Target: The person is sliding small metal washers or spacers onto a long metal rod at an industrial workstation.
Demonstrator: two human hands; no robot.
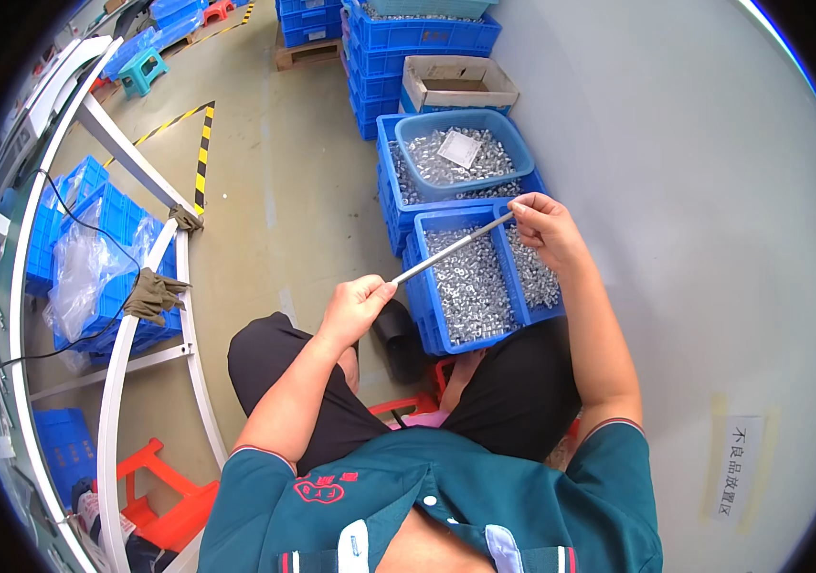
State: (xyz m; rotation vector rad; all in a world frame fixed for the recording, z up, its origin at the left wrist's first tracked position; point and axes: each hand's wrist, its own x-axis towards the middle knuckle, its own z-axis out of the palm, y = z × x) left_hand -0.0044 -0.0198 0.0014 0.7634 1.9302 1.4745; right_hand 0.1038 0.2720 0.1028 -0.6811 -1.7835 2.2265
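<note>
A divided blue plastic crate point(427, 315) full of small shiny metal parts sits on the grey floor point(274, 191) before the seated person's knees. Above it slants a thin grey metal rod point(451, 247), its lower end clenched in the left hand point(355, 306), its upper end pinched by the right hand point(543, 224).

A thin grey metal rod point(453, 247) with a dull sheen crosses blue plastic crates point(427, 277) of shiny small metal parts point(470, 286).

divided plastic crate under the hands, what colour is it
Blue; the divided plastic crate shows best in the head view.
</note>
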